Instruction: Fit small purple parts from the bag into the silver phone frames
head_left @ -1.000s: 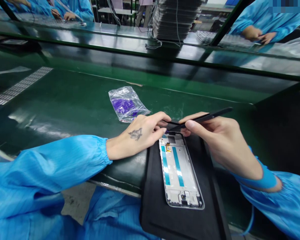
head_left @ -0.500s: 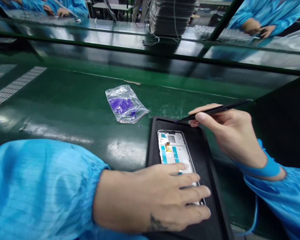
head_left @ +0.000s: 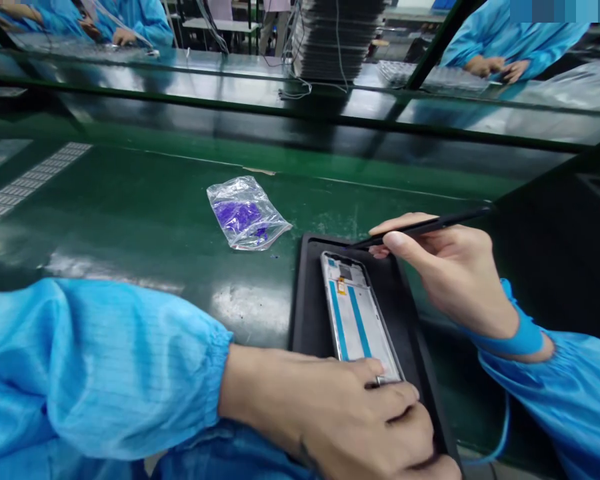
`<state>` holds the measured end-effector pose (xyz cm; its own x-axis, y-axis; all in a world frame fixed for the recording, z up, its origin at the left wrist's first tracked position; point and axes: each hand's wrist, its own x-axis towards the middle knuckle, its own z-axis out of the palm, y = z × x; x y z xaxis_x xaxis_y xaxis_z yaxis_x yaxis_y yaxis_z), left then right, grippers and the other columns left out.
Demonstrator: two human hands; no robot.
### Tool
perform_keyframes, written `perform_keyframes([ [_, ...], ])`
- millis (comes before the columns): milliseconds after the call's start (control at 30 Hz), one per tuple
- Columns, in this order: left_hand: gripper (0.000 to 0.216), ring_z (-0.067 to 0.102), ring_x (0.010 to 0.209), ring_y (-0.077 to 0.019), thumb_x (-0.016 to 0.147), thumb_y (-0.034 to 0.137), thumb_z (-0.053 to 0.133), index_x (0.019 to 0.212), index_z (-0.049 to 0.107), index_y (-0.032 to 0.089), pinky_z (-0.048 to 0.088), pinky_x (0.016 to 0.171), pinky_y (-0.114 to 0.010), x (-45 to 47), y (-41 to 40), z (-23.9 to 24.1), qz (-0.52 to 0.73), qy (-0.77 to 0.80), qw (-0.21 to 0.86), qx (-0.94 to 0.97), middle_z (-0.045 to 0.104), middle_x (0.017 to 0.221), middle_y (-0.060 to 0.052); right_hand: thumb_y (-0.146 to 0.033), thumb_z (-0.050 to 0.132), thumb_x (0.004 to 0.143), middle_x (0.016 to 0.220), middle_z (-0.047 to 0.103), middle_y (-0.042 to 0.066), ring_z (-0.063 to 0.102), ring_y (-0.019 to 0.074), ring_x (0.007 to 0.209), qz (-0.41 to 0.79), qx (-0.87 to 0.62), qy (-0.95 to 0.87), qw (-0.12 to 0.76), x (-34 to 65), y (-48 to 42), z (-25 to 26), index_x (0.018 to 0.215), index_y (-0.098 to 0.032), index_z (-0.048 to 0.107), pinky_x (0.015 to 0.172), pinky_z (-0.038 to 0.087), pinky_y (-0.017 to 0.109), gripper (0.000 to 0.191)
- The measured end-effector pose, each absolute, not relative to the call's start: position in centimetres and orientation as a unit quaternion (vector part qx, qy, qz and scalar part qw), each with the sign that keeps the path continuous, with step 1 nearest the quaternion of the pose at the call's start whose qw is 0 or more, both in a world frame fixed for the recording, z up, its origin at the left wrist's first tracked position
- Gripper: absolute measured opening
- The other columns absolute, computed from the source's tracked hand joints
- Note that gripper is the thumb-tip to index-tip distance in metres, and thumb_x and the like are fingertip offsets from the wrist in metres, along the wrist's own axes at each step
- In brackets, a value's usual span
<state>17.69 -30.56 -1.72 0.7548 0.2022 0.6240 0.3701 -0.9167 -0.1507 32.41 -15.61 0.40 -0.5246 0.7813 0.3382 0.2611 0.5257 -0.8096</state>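
My left hand (head_left: 350, 413) is curled over the lower end of a silver phone frame (head_left: 349, 317), gripping its sides; the fingertips are partly hidden. Two blue strips and a small yellow flex piece show on the frame, whose left edge looks slightly raised. It is over a black tray (head_left: 313, 313). My right hand (head_left: 445, 273) holds black tweezers (head_left: 437, 224) like a pen, their tips down at the tray's far rim. A small purple speck seems to be at the tips, too small to name. Left of the tray lies a clear plastic bag (head_left: 247, 213) of purple bits.
The green bench (head_left: 145, 207) runs back to a raised ledge (head_left: 230, 120). A dark box (head_left: 565, 233) stands at the right. Beyond the ledge are a tall stack of trays (head_left: 333, 40) and co-workers' hands (head_left: 497, 67). A blue wrist cord (head_left: 503, 433) hangs by my right sleeve.
My left hand has gone from lying spread over the phone frame to gripping its lower end, further down. The frame has turned and tilted slightly. The tweezers stay near the tray's far rim.
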Motion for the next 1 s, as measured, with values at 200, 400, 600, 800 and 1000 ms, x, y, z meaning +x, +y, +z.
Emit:
perform_keyframes([
  [200,0.030,0.072,0.112,-0.0168,0.101,0.029,0.049,0.100,0.079,0.022,0.055,0.105,-0.025,16.0,-31.0,-3.2,-0.471,-0.183,0.095,-0.858,0.078,0.112,-0.004,-0.046,0.072,0.087,0.084,0.074,0.002,0.067,0.0179,0.070,0.361,-0.333,-0.803,0.339,31.6,-17.2,1.7,0.082,-0.025,0.077,0.067,0.054,0.032,0.022],
  [400,0.028,0.069,0.119,-0.0170,0.100,0.028,0.052,0.102,0.079,0.019,0.050,0.113,-0.028,14.9,-31.6,-2.7,-0.467,-0.182,0.028,-0.865,0.076,0.120,-0.005,-0.045,0.068,0.090,0.091,0.074,0.003,0.066,0.0190,0.077,0.375,-0.311,-0.835,0.255,31.1,-16.7,1.1,0.085,-0.024,0.076,0.067,0.053,0.031,0.023],
  [600,0.028,0.075,0.103,-0.0130,0.099,0.025,0.053,0.097,0.080,0.020,0.055,0.106,-0.025,15.8,-31.6,-2.7,-0.498,-0.182,0.039,-0.847,0.079,0.106,0.000,-0.044,0.065,0.092,0.090,0.074,0.003,0.068,0.0199,0.080,0.366,-0.288,-0.854,0.234,31.2,-16.5,0.7,0.087,-0.023,0.075,0.073,0.054,0.032,0.024],
  [800,0.029,0.074,0.107,-0.0158,0.099,0.024,0.051,0.103,0.079,0.020,0.057,0.103,-0.028,15.7,-31.5,-2.3,-0.485,-0.177,0.040,-0.856,0.078,0.110,-0.002,-0.044,0.065,0.093,0.092,0.075,0.004,0.070,0.0219,0.082,0.353,-0.291,-0.861,0.223,31.4,-16.7,0.4,0.090,-0.023,0.074,0.075,0.055,0.034,0.023],
  [1000,0.028,0.074,0.108,-0.0132,0.100,0.025,0.052,0.100,0.079,0.022,0.057,0.102,-0.024,15.7,-31.6,-2.0,-0.444,-0.199,0.037,-0.873,0.078,0.112,0.000,-0.042,0.063,0.094,0.095,0.075,0.004,0.071,0.0223,0.083,0.340,-0.290,-0.867,0.223,31.3,-16.9,0.1,0.093,-0.023,0.074,0.076,0.055,0.035,0.021],
])
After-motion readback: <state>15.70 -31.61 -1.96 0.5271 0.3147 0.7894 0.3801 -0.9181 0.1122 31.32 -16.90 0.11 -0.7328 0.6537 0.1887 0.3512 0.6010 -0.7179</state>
